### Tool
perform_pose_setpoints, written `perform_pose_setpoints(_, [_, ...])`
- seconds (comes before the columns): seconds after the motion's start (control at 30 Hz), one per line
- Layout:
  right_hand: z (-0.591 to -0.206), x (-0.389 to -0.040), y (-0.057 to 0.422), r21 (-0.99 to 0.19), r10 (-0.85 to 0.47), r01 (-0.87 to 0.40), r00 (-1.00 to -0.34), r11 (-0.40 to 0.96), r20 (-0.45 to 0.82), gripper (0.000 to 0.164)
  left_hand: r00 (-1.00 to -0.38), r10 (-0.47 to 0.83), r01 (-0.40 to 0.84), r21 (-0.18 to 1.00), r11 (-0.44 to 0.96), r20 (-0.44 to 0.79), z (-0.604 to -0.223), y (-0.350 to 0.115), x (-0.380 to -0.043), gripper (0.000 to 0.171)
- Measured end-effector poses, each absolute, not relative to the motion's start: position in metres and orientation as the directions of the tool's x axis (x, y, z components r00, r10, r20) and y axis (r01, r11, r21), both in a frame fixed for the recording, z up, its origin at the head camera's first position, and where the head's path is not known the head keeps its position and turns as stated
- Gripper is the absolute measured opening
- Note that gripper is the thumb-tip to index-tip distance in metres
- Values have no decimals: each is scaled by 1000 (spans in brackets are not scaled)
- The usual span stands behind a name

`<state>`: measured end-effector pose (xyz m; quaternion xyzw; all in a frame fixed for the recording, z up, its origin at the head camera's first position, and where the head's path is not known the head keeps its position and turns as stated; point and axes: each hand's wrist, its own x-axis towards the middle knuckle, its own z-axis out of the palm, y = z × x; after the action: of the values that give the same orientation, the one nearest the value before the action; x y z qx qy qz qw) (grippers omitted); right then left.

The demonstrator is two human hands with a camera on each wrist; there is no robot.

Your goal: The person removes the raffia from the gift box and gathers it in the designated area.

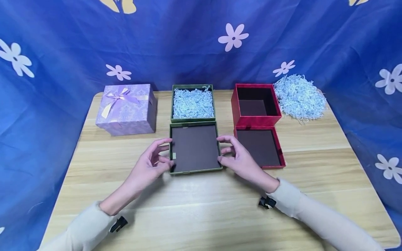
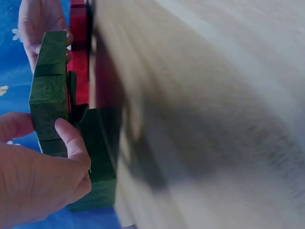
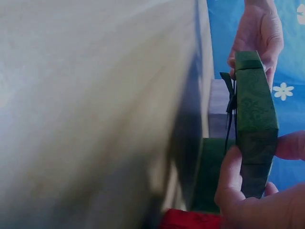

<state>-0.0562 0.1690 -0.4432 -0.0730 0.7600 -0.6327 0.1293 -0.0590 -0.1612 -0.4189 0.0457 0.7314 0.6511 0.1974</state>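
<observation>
A green box lid (image 1: 196,148) is held raised off the table with its dark inside facing up. My left hand (image 1: 153,158) grips its left side, and my right hand (image 1: 236,156) grips the right side. In the left wrist view the patterned green side wall of the lid (image 2: 50,102) sits between thumb and fingers. A dark green ribbon bow (image 3: 232,98) hangs on its underside in the right wrist view. Just behind the lid stands the green box (image 1: 215,104), filled with light blue shredded paper (image 1: 193,103).
A closed lilac gift box (image 1: 128,111) with a ribbon bow stands at the back left. To the right are an open red box (image 1: 257,120) and its upturned red lid (image 1: 280,150). A pile of light blue shredded paper (image 1: 299,97) lies at the table's (image 1: 320,181) back right corner.
</observation>
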Motion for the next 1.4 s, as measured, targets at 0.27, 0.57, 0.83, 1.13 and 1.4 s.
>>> perform_pose_setpoints(0.27, [-454, -63, 154, -951, -271, 162, -934, 263, -233, 64, -902, 358, -196, 968, 159, -242, -444, -169, -70, 86])
perform_pose_setpoints(0.57, [-448, -66, 145, -906, -289, 147, -917, 398, -275, 65, -896, 356, -213, 960, 179, -266, -453, -172, -73, 85])
perform_pose_setpoints(0.83, [-399, -103, 144, -877, -310, 18, -932, 480, -189, 86, -952, 250, -109, 960, 259, -176, -445, -163, -89, 79])
perform_pose_setpoints(1.13, [-360, -171, 116, -809, -307, -262, -946, 526, 107, 78, -979, 191, -14, 966, 258, -65, -426, -146, -125, 89])
perform_pose_setpoints(1.4, [-368, -223, 87, -605, -426, -307, -903, 735, -59, 85, -975, 218, 9, 964, 266, -51, -424, -128, -160, 105])
